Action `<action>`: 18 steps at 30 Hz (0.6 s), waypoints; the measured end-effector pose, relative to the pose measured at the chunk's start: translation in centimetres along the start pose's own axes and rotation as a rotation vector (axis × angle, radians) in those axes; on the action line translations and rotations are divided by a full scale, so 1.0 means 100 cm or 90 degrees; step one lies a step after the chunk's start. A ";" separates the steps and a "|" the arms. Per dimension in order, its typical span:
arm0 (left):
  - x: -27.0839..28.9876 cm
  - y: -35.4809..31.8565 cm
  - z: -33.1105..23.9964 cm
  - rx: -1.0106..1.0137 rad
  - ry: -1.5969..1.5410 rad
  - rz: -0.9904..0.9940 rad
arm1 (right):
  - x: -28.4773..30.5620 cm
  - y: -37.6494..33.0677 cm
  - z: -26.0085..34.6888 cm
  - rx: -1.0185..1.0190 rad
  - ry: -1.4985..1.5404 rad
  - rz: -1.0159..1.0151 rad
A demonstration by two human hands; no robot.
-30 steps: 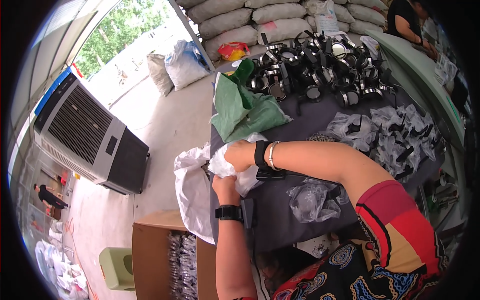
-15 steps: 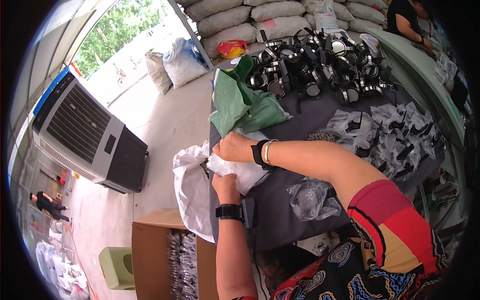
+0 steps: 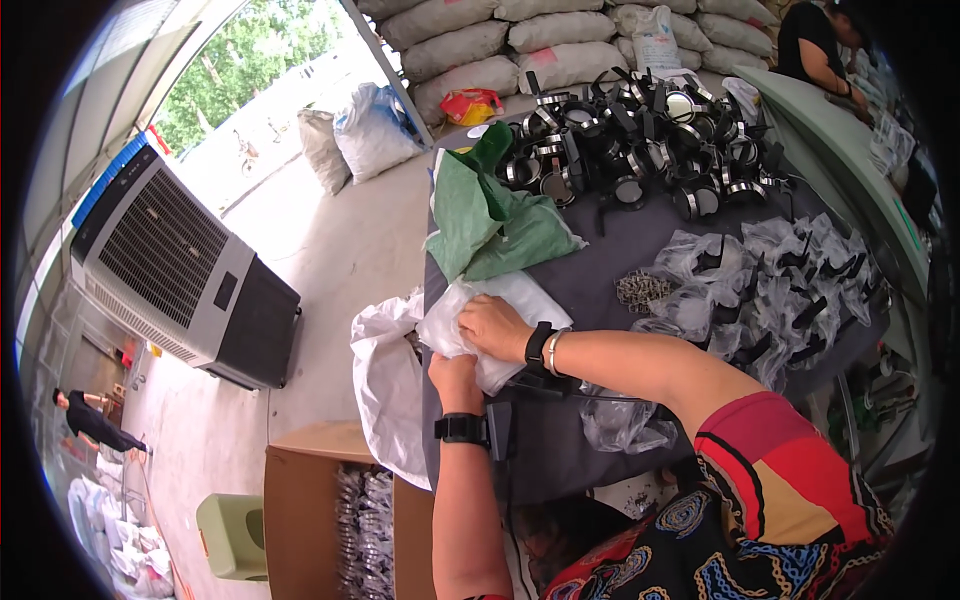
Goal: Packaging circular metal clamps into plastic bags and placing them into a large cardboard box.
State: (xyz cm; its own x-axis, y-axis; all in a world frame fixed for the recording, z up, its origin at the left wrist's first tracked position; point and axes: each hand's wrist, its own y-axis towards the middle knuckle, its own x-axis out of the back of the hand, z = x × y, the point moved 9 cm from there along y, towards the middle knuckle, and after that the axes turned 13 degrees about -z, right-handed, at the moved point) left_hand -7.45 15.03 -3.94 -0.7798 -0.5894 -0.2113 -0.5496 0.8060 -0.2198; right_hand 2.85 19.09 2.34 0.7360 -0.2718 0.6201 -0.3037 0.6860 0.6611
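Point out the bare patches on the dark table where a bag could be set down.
Bare cloth of the dark table lies between the green bag and the small metal chain pile, below the black strap heap. The right side is crowded with clear packets. Both hands, left hand and right hand, occupy the white bag at the near-left edge.

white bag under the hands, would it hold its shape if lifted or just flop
Probably flop: the white bag is crumpled and creased under the right hand and left hand. It looks thin and light, since part of it drapes limply over the table edge. Likely a bit slippery too, given its plastic sheen.
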 end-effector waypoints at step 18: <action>-0.035 -0.108 -0.099 -0.728 0.435 0.096 | -0.010 -0.022 -0.006 -0.008 -0.245 0.203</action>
State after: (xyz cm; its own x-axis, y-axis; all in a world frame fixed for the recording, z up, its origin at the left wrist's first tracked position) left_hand -1.69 8.93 8.59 -0.6620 -0.6168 0.4257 -0.1244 0.6506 0.7492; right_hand 3.12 18.26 0.03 0.3300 -0.2749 0.9031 -0.4689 0.7826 0.4096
